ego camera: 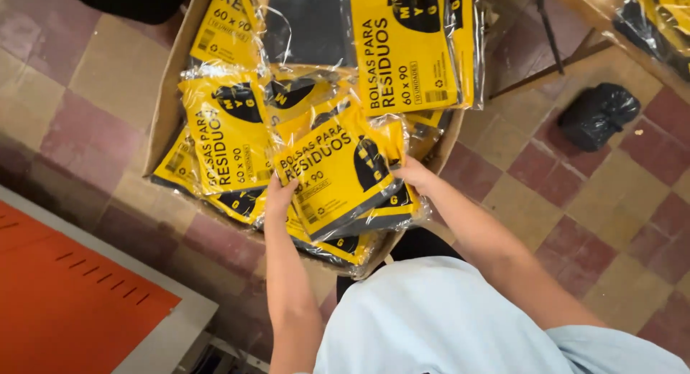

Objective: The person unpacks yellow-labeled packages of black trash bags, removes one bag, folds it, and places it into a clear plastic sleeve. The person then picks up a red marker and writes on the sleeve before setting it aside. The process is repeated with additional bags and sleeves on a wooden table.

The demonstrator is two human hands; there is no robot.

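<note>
Checkered floor tiles (575, 201) in dull red and tan lie under everything we see from the head camera. At 12 o'clock sits an open cardboard box (167, 94), heaped with flat yellow-and-black plastic packets (223, 130) that overlap one another at loose angles. At the centre of the view we hold one yellow packet (334, 169), tilted, just above the pile at the near edge of the box. Our left hand (279, 194) grips its 9 o'clock edge, fingers closed over the plastic wrap. Our right hand (413, 174) clasps its 3 o'clock edge, fingers curled behind the packet so that we see mostly the thumb side. Both forearms reach up from 6 o'clock, where our pale blue shirt (438, 316) fills the lower frame. At 8 o'clock stands an orange panel (65, 295) with slots, edged in grey. At 2 o'clock a crumpled black bag (598, 114) lies on the floor, well apart from the box. At 1 o'clock, more packets (658, 18) rest in the far corner.
</note>
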